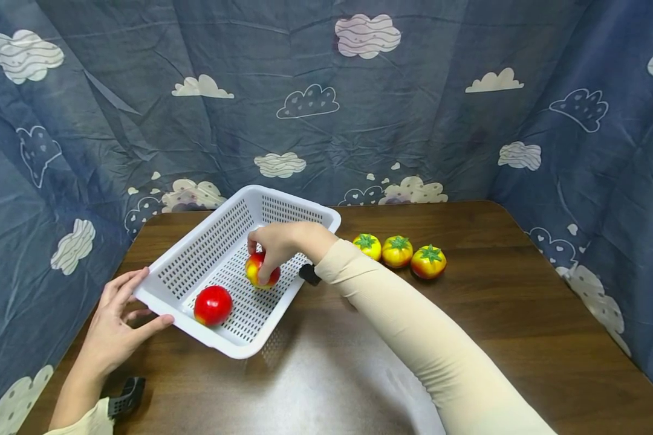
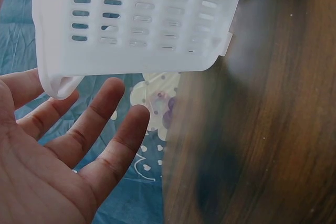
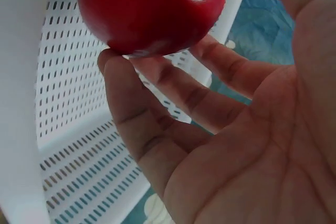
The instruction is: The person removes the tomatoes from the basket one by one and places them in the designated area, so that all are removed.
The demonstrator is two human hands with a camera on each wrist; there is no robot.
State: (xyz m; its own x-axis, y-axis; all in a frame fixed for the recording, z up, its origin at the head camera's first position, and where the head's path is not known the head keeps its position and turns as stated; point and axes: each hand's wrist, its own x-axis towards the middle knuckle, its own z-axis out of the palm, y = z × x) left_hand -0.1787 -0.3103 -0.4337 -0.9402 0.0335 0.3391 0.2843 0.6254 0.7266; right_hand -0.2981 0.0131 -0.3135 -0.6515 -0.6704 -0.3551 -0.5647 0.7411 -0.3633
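A white perforated plastic basket [image 1: 283, 208] stands angled at the left of the table. My left hand [image 1: 114, 326] holds its near left corner, thumb on one side of the rim and index finger on the other. The left wrist view shows the remaining fingers [image 2: 97, 166] spread below the basket wall. Inside the basket, my right hand [image 1: 277, 244] grips a red-and-yellow round fruit [image 1: 254, 272] from above, close over the slotted floor. Its glossy red side fills the top of the right wrist view. Nearer the left corner lies another red round fruit [image 1: 213, 306].
Three yellow-red fruits with green leafy tops sit in a row right of the basket: a left one [image 1: 367, 244], a middle one [image 1: 397, 251] and a right one [image 1: 428, 261]. The brown wooden table [image 1: 500, 314] ends at a blue cloud-patterned cloth [image 1: 430, 121].
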